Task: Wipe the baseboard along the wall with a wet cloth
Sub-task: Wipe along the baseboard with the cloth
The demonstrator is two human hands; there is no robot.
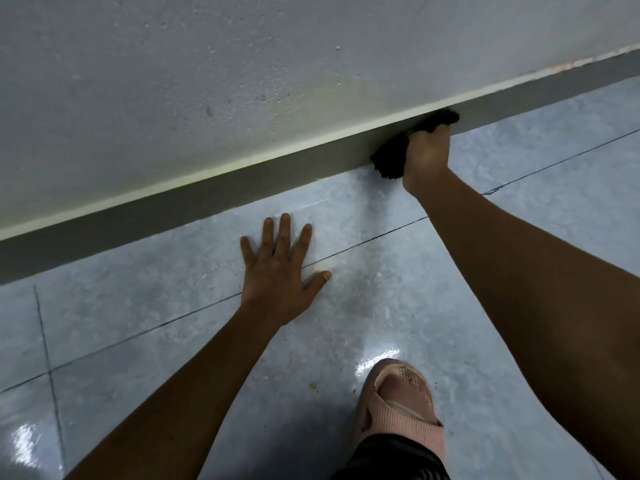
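Observation:
A grey baseboard (214,199) runs diagonally along the foot of a pale wall (242,81), rising toward the right. My right hand (427,155) is closed on a dark cloth (389,157) and presses it flat against the baseboard; part of the cloth sticks out above my fingers and part below near the floor. My left hand (282,271) lies flat on the floor tile with its fingers spread, a short way in front of the baseboard, holding nothing.
The floor (173,341) is glossy grey-blue tile with dark grout lines and wet-looking glare spots. My foot in a pink slipper (398,403) stands at the bottom centre, close to my right forearm. A small yellowish speck lies on the tile beside it.

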